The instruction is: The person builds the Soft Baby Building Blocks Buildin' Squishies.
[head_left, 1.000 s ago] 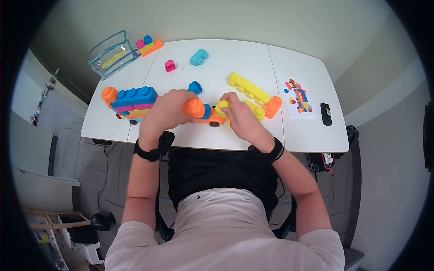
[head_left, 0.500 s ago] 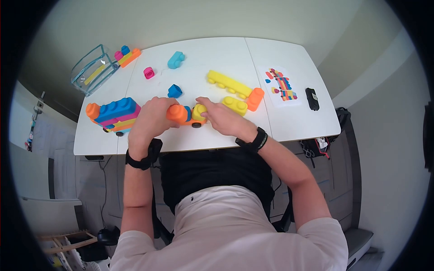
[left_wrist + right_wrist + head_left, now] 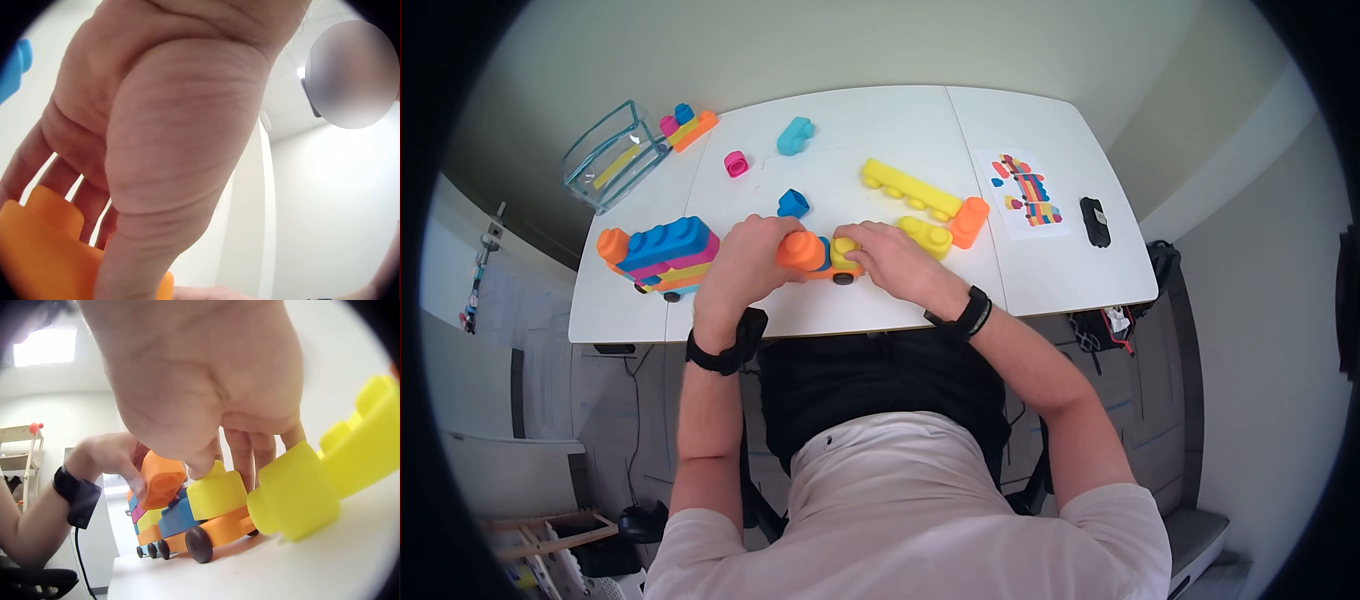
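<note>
An orange wheeled base [image 3: 226, 529] stands on the table, bearing a blue block [image 3: 179, 516] and a yellow block [image 3: 217, 494]. My right hand [image 3: 897, 264] pinches the yellow block between thumb and fingers. An orange block [image 3: 802, 250] is gripped by my left hand [image 3: 748, 262], its thumb on the near side; in the right wrist view this block tilts, its hollow underside showing. Left of that hand stands a long stacked vehicle with a blue top block [image 3: 668, 242] and an orange end block [image 3: 612, 244].
Behind the hands lie a blue block [image 3: 793, 204], a pink block [image 3: 736, 164] and a teal block [image 3: 795, 136]. To the right are yellow pieces [image 3: 912, 188], an orange block [image 3: 970, 222], a printed sheet [image 3: 1028, 194] and a black object [image 3: 1095, 222]. A clear case [image 3: 613, 160] stands back left.
The head view has shifted, moving the whole scene in it. Both hands keep hold of their blocks, and the yellow block now sits close beside the blue one on the orange base.
</note>
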`<action>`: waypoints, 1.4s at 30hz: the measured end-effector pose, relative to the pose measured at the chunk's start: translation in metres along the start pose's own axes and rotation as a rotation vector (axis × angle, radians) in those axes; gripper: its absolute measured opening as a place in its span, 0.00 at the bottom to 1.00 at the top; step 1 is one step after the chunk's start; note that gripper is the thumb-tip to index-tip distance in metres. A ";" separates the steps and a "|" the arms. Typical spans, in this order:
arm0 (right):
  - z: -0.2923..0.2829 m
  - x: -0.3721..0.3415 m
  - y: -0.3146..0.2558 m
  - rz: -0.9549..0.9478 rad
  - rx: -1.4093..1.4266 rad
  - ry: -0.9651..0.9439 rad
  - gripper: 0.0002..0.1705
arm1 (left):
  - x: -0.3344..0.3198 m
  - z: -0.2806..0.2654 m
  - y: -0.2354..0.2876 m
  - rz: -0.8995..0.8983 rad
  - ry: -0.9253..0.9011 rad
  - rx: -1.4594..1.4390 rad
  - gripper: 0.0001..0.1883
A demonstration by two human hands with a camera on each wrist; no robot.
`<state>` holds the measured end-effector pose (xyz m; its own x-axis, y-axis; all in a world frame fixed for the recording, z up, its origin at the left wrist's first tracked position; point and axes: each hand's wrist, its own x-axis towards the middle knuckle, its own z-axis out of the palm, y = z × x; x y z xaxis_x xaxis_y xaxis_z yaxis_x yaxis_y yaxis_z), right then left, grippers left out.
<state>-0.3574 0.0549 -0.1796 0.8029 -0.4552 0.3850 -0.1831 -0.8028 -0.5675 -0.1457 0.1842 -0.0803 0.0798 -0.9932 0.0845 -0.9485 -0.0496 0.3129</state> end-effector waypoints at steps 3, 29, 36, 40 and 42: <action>0.001 -0.001 -0.001 -0.014 -0.117 -0.020 0.20 | 0.005 0.003 0.001 -0.039 -0.017 0.054 0.31; -0.089 -0.009 0.075 0.726 -0.819 0.060 0.31 | 0.007 -0.008 -0.022 -0.148 -0.092 -0.085 0.31; -0.114 -0.007 -0.026 0.475 -0.725 0.212 0.13 | 0.013 -0.002 -0.028 -0.161 -0.157 -0.150 0.29; -0.093 -0.005 -0.049 -0.011 -0.282 0.264 0.14 | 0.011 -0.005 -0.025 -0.117 -0.156 -0.194 0.27; -0.077 -0.003 -0.053 -0.048 -0.239 0.219 0.15 | 0.008 -0.002 -0.027 -0.038 -0.096 -0.154 0.24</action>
<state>-0.3934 0.0687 -0.0950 0.6770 -0.4663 0.5693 -0.2971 -0.8810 -0.3683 -0.1189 0.1774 -0.0860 0.0781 -0.9968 -0.0182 -0.8864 -0.0778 0.4563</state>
